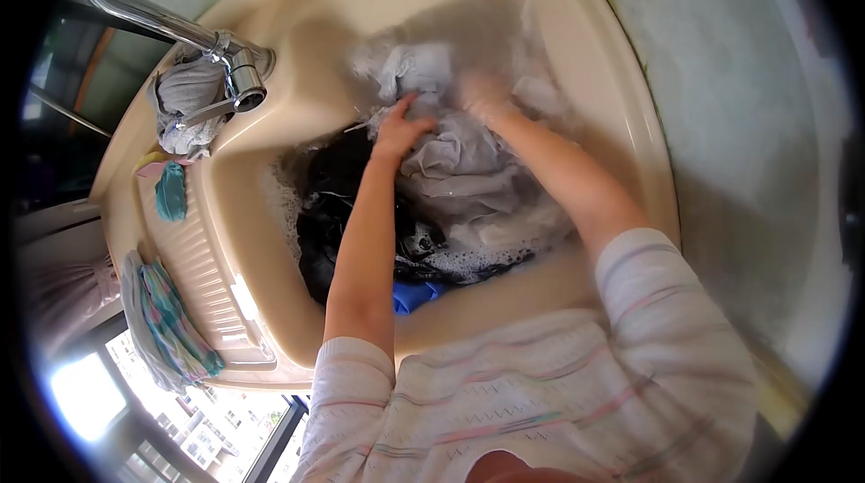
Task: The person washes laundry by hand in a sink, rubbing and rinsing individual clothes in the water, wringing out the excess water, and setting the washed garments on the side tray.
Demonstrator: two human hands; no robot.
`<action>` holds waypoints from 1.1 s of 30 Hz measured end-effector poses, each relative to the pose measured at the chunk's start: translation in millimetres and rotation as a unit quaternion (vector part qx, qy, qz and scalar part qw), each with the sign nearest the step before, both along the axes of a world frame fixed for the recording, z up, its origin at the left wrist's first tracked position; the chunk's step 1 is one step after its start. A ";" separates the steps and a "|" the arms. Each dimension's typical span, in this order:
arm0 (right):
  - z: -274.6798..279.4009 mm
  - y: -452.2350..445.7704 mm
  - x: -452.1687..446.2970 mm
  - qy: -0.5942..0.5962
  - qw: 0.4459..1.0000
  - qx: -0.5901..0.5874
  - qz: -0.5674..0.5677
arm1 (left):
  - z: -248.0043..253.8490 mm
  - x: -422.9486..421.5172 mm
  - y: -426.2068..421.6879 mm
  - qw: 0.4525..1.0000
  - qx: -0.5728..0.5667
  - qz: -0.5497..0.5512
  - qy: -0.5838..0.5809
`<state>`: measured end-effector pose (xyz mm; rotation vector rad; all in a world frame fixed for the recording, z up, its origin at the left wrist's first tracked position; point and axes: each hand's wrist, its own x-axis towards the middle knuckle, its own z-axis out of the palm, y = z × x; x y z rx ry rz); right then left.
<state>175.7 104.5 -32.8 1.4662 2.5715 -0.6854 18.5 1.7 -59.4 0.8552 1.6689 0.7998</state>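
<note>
Light grey-white wet cloth (459, 159) lies bunched in murky, sudsy water in a beige sink (622, 113). My left hand (403, 132) is over the left edge of this cloth, fingers spread and apart, with no cloth visibly gripped. At the cloth's upper right is my right hand (485, 97), blurred and partly in the water, so its fingers cannot be made out. Dark wet cloth (338, 181) lies to the left, under my left forearm. A bit of blue cloth (416, 296) shows at the near edge of the water.
A chrome faucet (236, 77) rises from the sink's left rim, its spout turned away. Beside it sits a bundled grey cloth (189, 100). A teal cloth (170, 192) lies on the ribbed drainboard (203, 276), and a checked cloth (171, 321) drapes over its edge.
</note>
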 end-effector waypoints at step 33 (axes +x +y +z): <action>58.2 43.8 35.6 -0.020 0.996 -0.047 0.066 | 125.2 40.1 -49.9 0.892 0.017 -0.316 0.323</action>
